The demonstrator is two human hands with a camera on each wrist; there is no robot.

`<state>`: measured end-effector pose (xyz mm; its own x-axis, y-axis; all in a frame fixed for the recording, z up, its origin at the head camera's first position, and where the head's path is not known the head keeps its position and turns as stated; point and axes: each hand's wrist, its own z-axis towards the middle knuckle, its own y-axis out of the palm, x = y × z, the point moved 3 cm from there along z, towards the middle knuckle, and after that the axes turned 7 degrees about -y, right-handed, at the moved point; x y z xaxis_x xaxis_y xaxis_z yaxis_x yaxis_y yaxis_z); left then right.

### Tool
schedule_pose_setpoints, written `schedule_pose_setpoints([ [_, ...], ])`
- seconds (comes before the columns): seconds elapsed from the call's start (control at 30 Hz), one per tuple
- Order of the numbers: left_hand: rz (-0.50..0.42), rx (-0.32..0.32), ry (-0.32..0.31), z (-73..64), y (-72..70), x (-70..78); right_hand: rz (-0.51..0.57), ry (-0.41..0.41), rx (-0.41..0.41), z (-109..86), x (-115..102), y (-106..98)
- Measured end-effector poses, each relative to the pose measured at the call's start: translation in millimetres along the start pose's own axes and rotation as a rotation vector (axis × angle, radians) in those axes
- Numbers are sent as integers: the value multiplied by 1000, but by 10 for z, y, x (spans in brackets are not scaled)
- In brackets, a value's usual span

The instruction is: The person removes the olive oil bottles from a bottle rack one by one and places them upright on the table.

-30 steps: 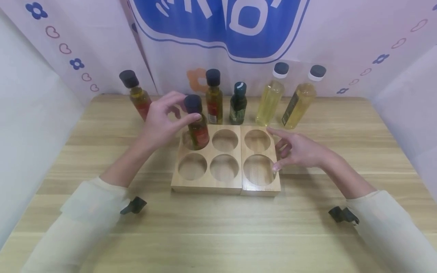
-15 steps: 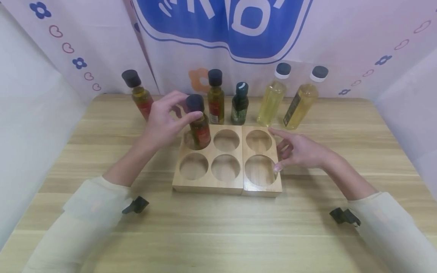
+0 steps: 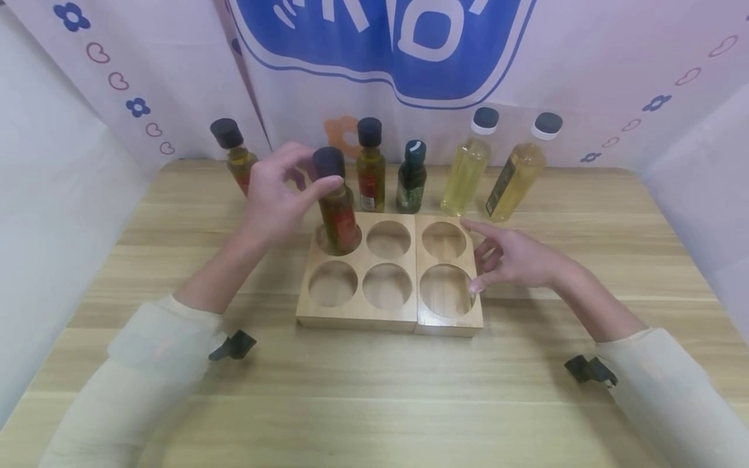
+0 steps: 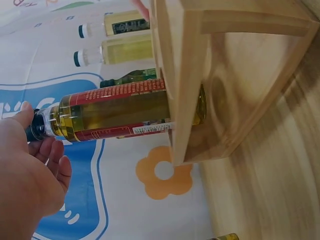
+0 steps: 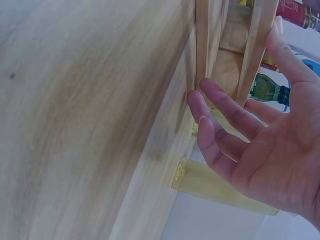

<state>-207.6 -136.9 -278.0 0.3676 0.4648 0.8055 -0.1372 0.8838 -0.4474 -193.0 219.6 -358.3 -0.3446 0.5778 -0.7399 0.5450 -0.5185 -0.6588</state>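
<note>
My left hand (image 3: 279,192) pinches the black cap of an oil bottle (image 4: 115,110) with a red label. The bottle leans slightly, its lower end inside the back left hole of a wooden bottle rack (image 3: 357,318). From the left wrist view, its base shows below the rack's top board, above the bottom board. My right hand (image 3: 515,257) rests against the rack's right side with loosely bent fingers. Its thumb (image 5: 280,45) lies at the top board's edge, and other fingers (image 5: 220,92) touch near the lower board.
Behind the rack stand a red-labelled oil bottle (image 3: 370,172), a small dark green bottle (image 3: 411,182) and two pale yellow bottles (image 3: 465,172) with white-ringed caps. Another red-labelled bottle (image 3: 238,162) stands at the back left, partly behind my left hand. A printed cloth (image 3: 310,97) hangs behind.
My left hand has raised the held oil bottle a little and tipped its cap slightly left, the lower end staying in the hole. The right hand and the rack keep their place.
</note>
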Motion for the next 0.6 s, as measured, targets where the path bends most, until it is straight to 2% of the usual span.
schedule_pose_setpoints([
  [0.13,-34,43,13,16,-31,20,3,6,-8,10,-1,-1],
  [0.37,-65,84,-45,71,-114,93,7,7,-11,9,-4,-6],
  [0.6,-112,154,-28,148,-210,173,13,8,-3,-5,-1,7],
])
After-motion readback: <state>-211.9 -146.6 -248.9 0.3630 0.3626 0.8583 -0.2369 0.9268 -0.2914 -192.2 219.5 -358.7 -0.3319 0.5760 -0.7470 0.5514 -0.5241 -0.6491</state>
